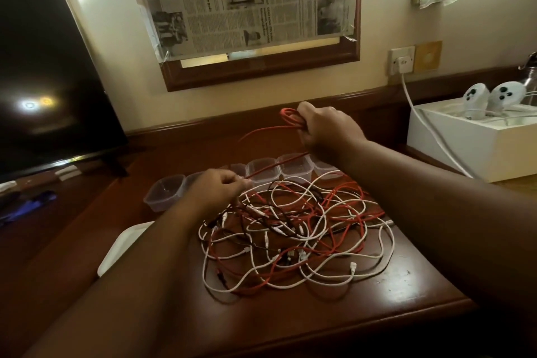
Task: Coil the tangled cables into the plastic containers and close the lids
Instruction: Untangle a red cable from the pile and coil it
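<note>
- Counter (pixel 406 279): dark wood, carries everything; tangled cables sit at centre, containers at 12 o'clock of the pile.
- Tangled cables (pixel 296 238): red, white and black strands, loose heap on the counter, several white plug ends showing; not in any container.
- Row of plastic containers (pixel 263 170): clear, lids off, lined up from 10 to 1 o'clock behind the pile. Leftmost container (pixel 165 192) looks empty; the others show nothing coiled inside, partly hidden by hands and cable, so can't fully tell.
- Red cable (pixel 276 166): stretched in the air between both hands, crossing over the container row; blocks view into the middle containers.
- Right hand (pixel 325 128): raised at 12 o'clock above the containers, fist closed round a small coil of the red cable.
- Left hand (pixel 218 189): at 10 o'clock edge of the pile, fingers pinching the red cable; covers part of one container.
- Around: TV screen (pixel 43 81) at 9 o'clock, white tray (pixel 122 247) at 8 o'clock beside the left forearm, white box (pixel 465 142) at 2 o'clock, with a white cord from the wall socket (pixel 402 60) running down past it.
</note>
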Motion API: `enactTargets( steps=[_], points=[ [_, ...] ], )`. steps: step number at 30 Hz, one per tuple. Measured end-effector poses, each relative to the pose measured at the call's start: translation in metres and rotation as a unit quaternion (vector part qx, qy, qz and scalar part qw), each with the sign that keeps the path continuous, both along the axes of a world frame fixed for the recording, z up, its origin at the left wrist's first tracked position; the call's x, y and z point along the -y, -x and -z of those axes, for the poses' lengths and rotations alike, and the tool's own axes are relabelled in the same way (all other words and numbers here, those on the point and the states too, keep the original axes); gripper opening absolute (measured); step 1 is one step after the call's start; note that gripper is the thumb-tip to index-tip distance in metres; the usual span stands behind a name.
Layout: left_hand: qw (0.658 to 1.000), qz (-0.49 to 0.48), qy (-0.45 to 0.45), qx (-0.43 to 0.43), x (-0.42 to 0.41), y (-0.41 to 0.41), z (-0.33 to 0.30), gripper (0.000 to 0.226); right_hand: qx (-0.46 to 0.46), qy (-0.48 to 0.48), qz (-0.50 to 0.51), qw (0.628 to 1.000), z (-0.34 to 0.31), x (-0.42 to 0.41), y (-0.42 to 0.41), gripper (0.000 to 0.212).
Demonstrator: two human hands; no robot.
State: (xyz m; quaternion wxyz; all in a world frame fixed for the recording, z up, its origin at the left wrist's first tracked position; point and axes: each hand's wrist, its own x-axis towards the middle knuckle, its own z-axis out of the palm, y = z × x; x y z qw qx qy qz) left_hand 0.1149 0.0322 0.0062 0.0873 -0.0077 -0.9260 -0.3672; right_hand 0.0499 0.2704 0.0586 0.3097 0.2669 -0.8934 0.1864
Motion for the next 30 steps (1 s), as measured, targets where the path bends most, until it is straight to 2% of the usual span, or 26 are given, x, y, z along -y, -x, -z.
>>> enactTargets(
  steps=[4, 8, 10, 11, 12, 14, 15, 16, 17, 18, 22, 25, 27, 30],
  points=[
    [0.996, -0.074, -0.039, -0.027, 0.018, 0.006, 0.004, 0.038, 0.008, -0.028, 0.047, 0.998, 0.011, -0.015, 0.012, 0.013],
    [0.988, -0.116, -0.067, -0.072, 0.022, 0.008, 0.004, 0.035, 0.036, -0.012, 0.088, 0.995, 0.021, -0.026, 0.022, 0.019],
    [0.981, -0.127, -0.124, -0.08, 0.014, 0.008, -0.002, 0.036, 0.103, 0.034, 0.089, 0.99, 0.022, -0.02, 0.02, 0.022],
    [0.974, -0.127, -0.176, -0.071, 0.009, 0.009, -0.005, 0.037, 0.171, 0.091, 0.08, 0.978, 0.021, -0.013, 0.017, 0.023],
    [0.962, -0.121, -0.239, -0.048, 0.004, 0.01, -0.008, 0.038, 0.261, 0.169, 0.058, 0.949, 0.02, -0.005, 0.014, 0.023],
    [0.928, -0.098, -0.358, 0.012, -0.004, 0.013, -0.017, 0.041, 0.453, 0.326, -0.011, 0.83, 0.018, 0.011, 0.004, 0.023],
    [0.911, -0.086, -0.402, 0.036, -0.009, 0.015, -0.022, 0.043, 0.514, 0.374, -0.052, 0.77, 0.018, 0.017, -0.002, 0.023],
    [0.896, -0.074, -0.436, 0.049, -0.013, 0.017, -0.027, 0.044, 0.548, 0.401, -0.092, 0.729, 0.019, 0.022, -0.006, 0.022],
    [0.882, -0.061, -0.465, 0.057, -0.019, 0.017, -0.033, 0.043, 0.56, 0.407, -0.127, 0.711, 0.02, 0.028, -0.01, 0.021],
    [0.87, -0.049, -0.487, 0.059, -0.025, 0.018, -0.04, 0.042, 0.554, 0.399, -0.157, 0.714, 0.021, 0.033, -0.015, 0.02],
    [0.84, -0.033, -0.54, 0.024, -0.045, 0.017, -0.066, 0.031, 0.466, 0.282, -0.271, 0.793, 0.016, 0.05, -0.034, 0.031],
    [0.844, -0.025, -0.536, -0.025, -0.047, 0.014, -0.076, 0.028, 0.424, 0.213, -0.228, 0.85, 0.016, 0.053, -0.039, 0.024],
    [0.84, -0.019, -0.539, -0.054, -0.049, 0.011, -0.072, 0.026, 0.394, 0.202, -0.183, 0.878, 0.013, 0.054, -0.038, 0.018],
    [0.822, -0.022, -0.56, -0.096, -0.055, 0.006, -0.047, 0.034, 0.365, 0.223, -0.149, 0.892, 0.006, 0.053, -0.037, 0.029]
  ],
)
